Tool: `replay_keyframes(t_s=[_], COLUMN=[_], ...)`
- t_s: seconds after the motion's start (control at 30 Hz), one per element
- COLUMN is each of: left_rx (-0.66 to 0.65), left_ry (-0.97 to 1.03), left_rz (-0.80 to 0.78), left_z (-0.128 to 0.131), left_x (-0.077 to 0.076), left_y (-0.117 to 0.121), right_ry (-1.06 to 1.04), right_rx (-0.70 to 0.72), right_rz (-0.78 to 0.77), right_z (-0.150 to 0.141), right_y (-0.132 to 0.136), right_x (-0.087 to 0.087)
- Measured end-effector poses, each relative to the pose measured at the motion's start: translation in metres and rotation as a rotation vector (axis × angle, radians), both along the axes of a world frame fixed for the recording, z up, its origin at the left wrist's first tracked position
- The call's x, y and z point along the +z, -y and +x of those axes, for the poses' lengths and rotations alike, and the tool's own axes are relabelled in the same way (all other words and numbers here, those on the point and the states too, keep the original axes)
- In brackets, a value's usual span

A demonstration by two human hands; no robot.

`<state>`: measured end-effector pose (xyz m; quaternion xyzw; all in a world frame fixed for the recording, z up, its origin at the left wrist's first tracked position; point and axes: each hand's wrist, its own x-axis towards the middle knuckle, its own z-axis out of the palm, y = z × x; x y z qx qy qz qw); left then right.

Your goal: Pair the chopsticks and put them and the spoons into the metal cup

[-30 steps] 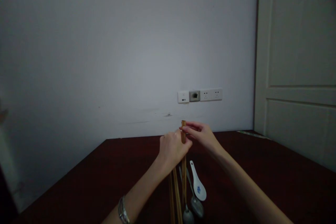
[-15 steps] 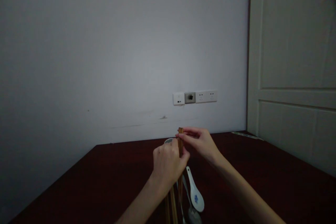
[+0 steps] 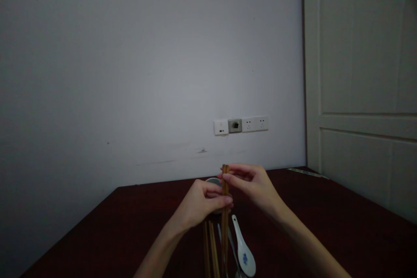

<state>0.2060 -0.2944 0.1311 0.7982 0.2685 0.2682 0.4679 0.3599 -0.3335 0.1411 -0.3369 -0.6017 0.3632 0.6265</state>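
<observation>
Gripping chopsticks (image 3: pixel 225 228) w/ R hand (image 3: pixel 257 183) near top, w/ L hand (image 3: pixel 202 202) just below. Behind L hand, can see bowl (image 3: pixel 213 180), partly hidden; cannot tell contents.

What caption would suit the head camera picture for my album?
Left hand and right hand hold brown chopsticks over a dark red table, near a white spoon.

Apparently a home: chopsticks (image 3: pixel 226 226), spoon (image 3: pixel 243 247), wall sockets (image 3: pixel 255 124).
</observation>
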Motion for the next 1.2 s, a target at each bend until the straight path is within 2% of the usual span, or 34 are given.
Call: replay_keyframes(t_s=[0.37,0.77,1.2], left_rx=[-0.012,-0.015,0.024], left_ry=[0.089,0.086,0.049], left_rz=[-0.074,-0.005,0.031], left_z=[-0.005,-0.011,-0.01], left_x=[0.009,0.019,0.02], left_y=[0.016,0.03,0.031], right_ry=[0.006,0.014,0.039], right_rx=[-0.078,-0.118,-0.108], right_rz=[-0.019,0.007,0.027], right_z=[-0.007,-0.015,-0.015], right_y=[0.013,0.025,0.025], right_x=[0.002,0.008,0.008])
